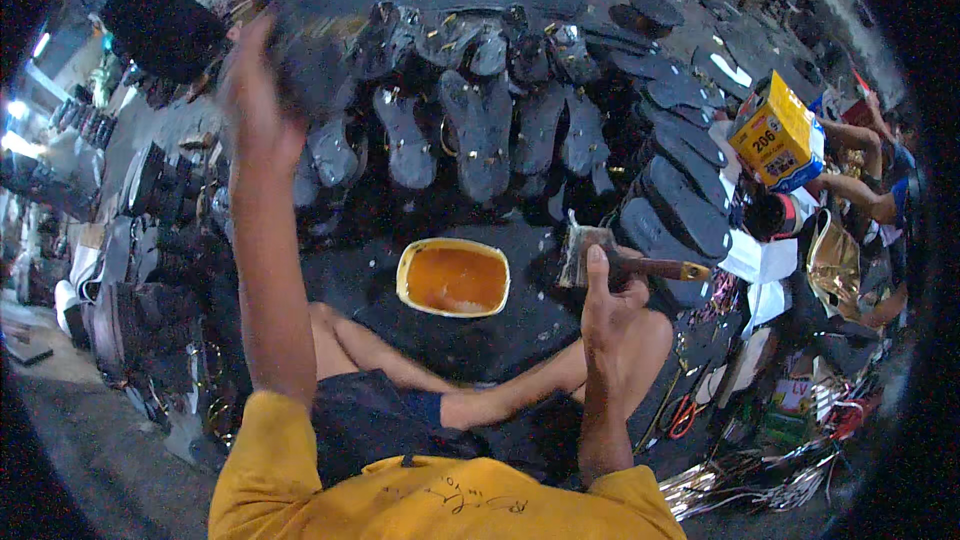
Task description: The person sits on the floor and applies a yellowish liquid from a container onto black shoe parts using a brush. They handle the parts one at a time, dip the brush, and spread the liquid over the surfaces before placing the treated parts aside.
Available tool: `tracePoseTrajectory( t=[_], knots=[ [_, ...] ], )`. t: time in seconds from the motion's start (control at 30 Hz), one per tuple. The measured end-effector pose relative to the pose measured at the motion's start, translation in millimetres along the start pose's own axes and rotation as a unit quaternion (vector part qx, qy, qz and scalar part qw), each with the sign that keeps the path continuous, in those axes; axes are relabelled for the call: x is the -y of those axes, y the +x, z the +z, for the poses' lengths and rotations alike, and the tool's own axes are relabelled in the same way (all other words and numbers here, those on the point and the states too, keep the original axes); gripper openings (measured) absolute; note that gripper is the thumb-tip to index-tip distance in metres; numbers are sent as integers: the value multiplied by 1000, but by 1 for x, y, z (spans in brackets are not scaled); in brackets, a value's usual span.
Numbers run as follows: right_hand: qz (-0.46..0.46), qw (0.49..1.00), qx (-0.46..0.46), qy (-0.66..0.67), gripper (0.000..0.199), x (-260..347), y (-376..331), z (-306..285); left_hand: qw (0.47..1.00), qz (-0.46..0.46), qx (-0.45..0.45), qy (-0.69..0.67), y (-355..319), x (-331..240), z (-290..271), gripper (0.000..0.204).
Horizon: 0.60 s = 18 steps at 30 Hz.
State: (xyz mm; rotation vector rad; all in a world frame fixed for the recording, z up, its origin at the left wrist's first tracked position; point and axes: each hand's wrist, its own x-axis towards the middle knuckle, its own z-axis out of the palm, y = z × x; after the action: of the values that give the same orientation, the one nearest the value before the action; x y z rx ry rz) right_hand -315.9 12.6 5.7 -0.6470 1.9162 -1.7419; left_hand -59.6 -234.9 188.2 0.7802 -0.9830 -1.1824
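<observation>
My right hand (612,305) is closed around a flat brush (650,266) with a brown wooden handle, its pale, caked bristle end pointing left. Between my crossed legs and the rows of footwear sits a cream plastic tub (403,280) with amber-orange liquid, perhaps glue, in it. Far out to the left, my left hand (262,100) is smeared by motion. Right beside it a dark, flat shape (315,65) is blurred too; whether my fingers grip it I cannot make out. Grey-black sandal soles (476,130), some with small shiny bits, lie in rows ahead of me.
More dark soles (670,180) overlap in a curve on the right. Behind them stands a yellow and blue can (775,135), near another person's arms (855,165). Orange-handled scissors (683,417) and shiny strips (770,485) lie at lower right. Stacked footwear (145,240) lines the left.
</observation>
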Motion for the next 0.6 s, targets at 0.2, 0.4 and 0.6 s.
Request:
tracePoseTrajectory(
  t=[0.2, 0.4, 0.6],
  knots=[
    [-27, 989, -19, -146, 27, -78, 36, -9, 936, -334, 63, -89, 169, 263, 81, 39],
    [108, 991, 35, -69, 27, -49, 9, 24, 792, -104, 162, 579, 220, 369, 18, 36],
    [82, 984, -36, -157, 50, -84, 34, -3, 968, 51, 62, 239, -91, 178, -13, 38]
  ],
)
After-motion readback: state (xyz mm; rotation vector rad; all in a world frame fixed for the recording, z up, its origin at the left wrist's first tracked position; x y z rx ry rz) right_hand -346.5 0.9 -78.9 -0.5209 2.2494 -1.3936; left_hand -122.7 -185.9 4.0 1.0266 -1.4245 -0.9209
